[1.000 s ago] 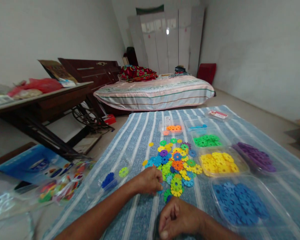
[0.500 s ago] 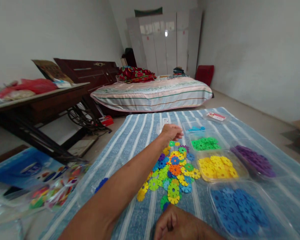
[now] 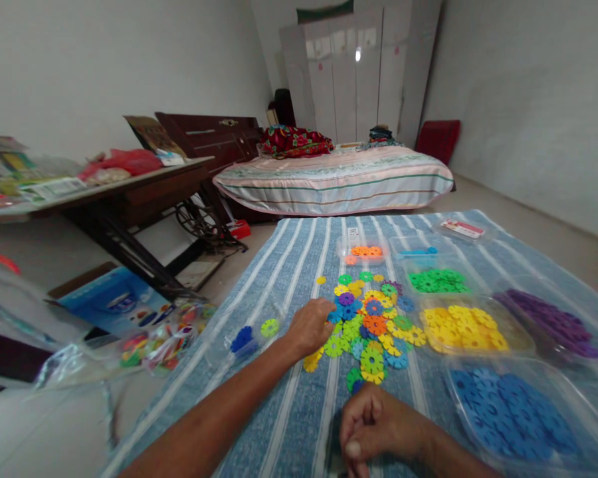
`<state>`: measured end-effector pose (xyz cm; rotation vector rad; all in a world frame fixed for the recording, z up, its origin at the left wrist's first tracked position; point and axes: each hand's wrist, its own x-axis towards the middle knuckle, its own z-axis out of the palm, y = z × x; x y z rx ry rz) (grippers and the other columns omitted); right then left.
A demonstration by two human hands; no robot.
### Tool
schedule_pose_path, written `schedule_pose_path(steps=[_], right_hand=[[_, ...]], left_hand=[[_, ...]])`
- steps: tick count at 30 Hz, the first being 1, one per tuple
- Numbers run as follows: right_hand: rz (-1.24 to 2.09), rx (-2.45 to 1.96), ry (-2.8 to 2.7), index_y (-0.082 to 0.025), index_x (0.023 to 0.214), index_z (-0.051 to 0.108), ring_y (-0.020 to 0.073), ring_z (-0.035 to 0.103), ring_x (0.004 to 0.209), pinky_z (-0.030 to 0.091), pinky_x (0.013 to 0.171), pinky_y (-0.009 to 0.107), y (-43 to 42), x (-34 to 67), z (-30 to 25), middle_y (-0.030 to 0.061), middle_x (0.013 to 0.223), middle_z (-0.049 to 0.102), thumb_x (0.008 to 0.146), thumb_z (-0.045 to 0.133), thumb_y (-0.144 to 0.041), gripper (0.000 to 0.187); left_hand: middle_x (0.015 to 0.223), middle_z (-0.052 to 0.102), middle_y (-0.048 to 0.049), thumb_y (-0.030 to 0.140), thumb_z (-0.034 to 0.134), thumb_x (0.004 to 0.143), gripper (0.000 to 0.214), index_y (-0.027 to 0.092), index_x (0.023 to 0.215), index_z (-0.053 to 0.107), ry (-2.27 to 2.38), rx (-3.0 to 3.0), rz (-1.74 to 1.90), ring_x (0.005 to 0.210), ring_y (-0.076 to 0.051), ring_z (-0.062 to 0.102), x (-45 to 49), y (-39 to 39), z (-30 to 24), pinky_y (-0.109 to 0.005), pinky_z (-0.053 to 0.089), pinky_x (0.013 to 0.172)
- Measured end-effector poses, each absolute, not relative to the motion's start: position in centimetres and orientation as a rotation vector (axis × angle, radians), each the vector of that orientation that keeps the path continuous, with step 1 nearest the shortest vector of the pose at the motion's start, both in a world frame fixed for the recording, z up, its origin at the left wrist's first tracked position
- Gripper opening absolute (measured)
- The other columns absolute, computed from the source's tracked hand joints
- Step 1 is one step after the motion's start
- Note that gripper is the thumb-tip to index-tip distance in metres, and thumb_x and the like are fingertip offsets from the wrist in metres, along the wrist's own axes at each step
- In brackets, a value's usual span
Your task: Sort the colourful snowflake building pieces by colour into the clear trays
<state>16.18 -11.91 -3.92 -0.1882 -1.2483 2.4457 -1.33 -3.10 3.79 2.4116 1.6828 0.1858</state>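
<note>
My left hand is at the left edge of a loose pile of notched plastic discs in several colours. Its fingers are curled down at the discs; what they hold, if anything, is hidden. Nearer to me, my right hand is closed just below the pile, its contents out of sight. Beyond the pile, a clear tub holds orange discs. To the right, clear tubs hold green discs, yellow discs, blue discs and purple discs. Blue pieces lie in another tub at the back.
A blue striped cloth covers the work surface. Left of my hand, a clear tub holds a dark blue stack and a lime disc. A red-and-white card lies at the far right. A bed stands beyond; a cluttered table is left.
My left hand has come back from the far tub to the pile's left edge, uncovering the orange discs. The view has turned left. My right hand stays closed near the pile.
</note>
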Motion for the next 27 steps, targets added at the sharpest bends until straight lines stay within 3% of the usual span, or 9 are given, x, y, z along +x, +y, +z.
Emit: schedule_pose_path(steps=[3,9,15,27], right_hand=[[2.43,-0.181,-1.264,-0.006,0.072,0.065,0.0065,0.052,0.043,0.042,0.05,0.019,-12.0,16.3,-4.1,0.0047,0.058,0.063,0.07,0.075,-0.038,0.033],[2.415,-0.185,-1.286,-0.006,0.07,0.064,0.0073,0.052,0.043,0.041,0.05,0.019,-11.9,16.3,-4.0,0.0013,0.051,0.058,0.071,0.074,-0.04,0.035],[2.403,-0.184,-1.287,-0.006,0.069,0.065,0.0076,0.052,0.043,0.04,0.048,0.019,-12.0,16.3,-3.9,0.0022,0.051,0.059,0.071,0.074,-0.04,0.035],[2.437,-0.156,-1.261,-0.005,0.072,0.065,0.0072,0.052,0.042,0.04,0.048,0.018,-11.8,16.2,-3.7,0.001,0.05,0.057,0.07,0.075,-0.038,0.034]], left_hand=[[0.111,0.062,-0.0079,0.02,0.056,0.077,0.026,0.017,0.102,0.059,1.732,2.504,0.183,0.106,-0.023,0.053,-1.4,-3.9,2.7,-0.035,0.039,0.097],[0.111,0.062,-0.0081,0.024,0.054,0.08,0.029,0.018,0.108,0.055,1.876,2.439,0.097,0.107,-0.025,0.052,-0.2,-4.1,2.6,-0.038,0.042,0.091],[0.107,0.065,-0.0063,0.024,0.05,0.083,0.019,0.02,0.099,0.059,1.892,2.47,0.012,0.104,-0.026,0.055,0.2,-3.9,2.5,-0.04,0.042,0.089],[0.107,0.067,-0.0018,0.016,0.052,0.078,0.025,0.024,0.101,0.059,1.797,2.502,0.058,0.101,-0.022,0.058,0.3,-4.4,2.0,-0.037,0.041,0.09]])
